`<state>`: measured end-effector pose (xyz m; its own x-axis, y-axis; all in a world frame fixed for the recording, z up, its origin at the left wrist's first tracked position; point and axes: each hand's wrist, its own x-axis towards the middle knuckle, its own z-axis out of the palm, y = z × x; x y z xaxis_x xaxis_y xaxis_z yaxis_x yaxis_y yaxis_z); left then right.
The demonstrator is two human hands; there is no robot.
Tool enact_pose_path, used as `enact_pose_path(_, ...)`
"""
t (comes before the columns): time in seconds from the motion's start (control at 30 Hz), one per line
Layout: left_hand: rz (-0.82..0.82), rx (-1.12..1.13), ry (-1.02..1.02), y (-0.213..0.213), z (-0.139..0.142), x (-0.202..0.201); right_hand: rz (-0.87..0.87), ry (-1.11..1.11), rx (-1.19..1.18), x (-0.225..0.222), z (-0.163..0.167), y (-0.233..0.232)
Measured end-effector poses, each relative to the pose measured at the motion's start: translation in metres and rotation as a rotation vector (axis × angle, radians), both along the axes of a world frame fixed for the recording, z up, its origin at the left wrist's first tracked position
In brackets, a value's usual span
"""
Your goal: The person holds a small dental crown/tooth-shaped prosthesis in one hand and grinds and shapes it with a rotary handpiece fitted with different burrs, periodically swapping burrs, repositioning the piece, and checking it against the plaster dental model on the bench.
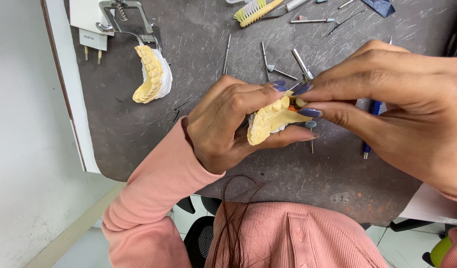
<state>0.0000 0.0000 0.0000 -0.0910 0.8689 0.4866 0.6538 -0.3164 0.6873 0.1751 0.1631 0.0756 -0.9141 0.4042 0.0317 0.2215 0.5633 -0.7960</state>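
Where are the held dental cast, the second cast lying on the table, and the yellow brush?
Held dental cast (pixel 269 120), head view, yellow tooth row.
Second cast (pixel 150 74), head view, middle of arch.
Yellow brush (pixel 256 12), head view, handle near bristles.

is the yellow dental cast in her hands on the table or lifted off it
Lifted off. The yellow dental cast is gripped by the left hand above the dark table; right hand fingertips touch it.

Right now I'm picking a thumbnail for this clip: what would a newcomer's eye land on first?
First, the yellow dental cast at centre, gripped by the left hand while the right hand pinches at its teeth. Next, a second cast lying at upper left on the dark, scratched table, under a metal frame. Thin metal burs and a brush lie scattered along the top.
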Motion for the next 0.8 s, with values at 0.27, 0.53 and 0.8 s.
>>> enact_pose_path(0.27,-0.017,0.021,0.018,0.001,0.003,0.002,-0.01,0.099,0.064,-0.003,-0.018,-0.01)
enact_pose_path(0.53,-0.057,-0.04,-0.018,-0.006,0.004,-0.002,0.13,0.008,0.093,0.007,-0.011,-0.002)
enact_pose_path(0.8,-0.069,0.007,-0.025,-0.005,0.004,0.001,0.094,0.015,0.185,0.003,-0.003,-0.011)
